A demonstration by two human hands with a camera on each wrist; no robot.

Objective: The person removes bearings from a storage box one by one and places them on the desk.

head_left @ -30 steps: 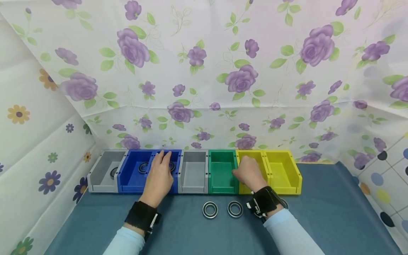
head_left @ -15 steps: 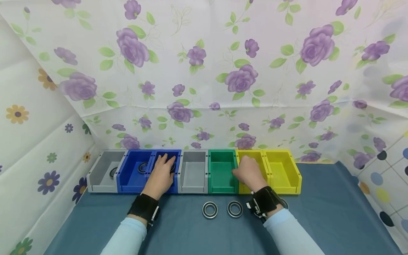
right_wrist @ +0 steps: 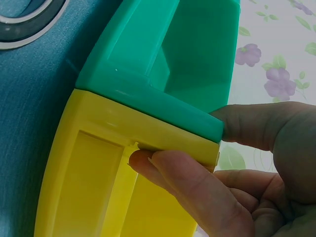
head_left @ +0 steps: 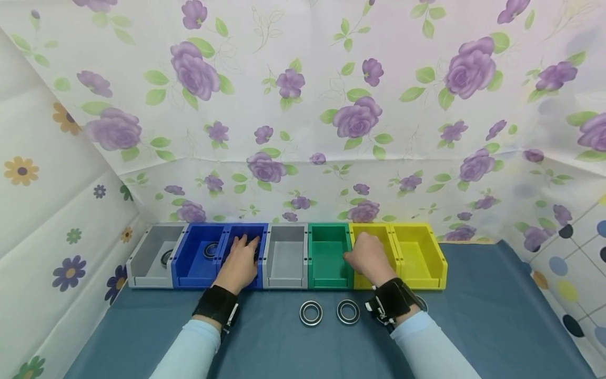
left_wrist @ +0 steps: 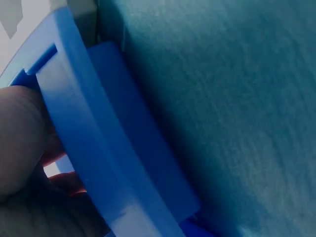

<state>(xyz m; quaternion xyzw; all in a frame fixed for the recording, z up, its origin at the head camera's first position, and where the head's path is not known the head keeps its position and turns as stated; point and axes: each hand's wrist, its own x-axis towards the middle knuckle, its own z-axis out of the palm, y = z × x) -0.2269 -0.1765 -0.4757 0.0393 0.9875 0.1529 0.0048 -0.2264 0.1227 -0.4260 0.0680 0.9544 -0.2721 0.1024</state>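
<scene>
Pinching green bin (head_left: 330,280) and yellow bin (right_wrist: 84,187) walls, right hand (head_left: 372,258) could shift both by tugging; left hand (head_left: 238,266) (can't tell grip) could, lifting, snag surrounding blue bin (left_wrist: 98,138).

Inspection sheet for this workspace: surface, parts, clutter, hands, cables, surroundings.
Surface: blue cloth.
Job's things: seven bins in a row; three rings on the cloth, one partly hidden by the right wristband; one each in left gray bin and left blue bin; part of another in right blue bin.
Clutter: nothing seen.
Hands: left hand in right blue bin, grip unclear; right hand pinches adjoining walls of green bin and left yellow bin.
Cables: nothing seen.
Surroundings: floral sheet behind, patterned sheets both sides.
</scene>
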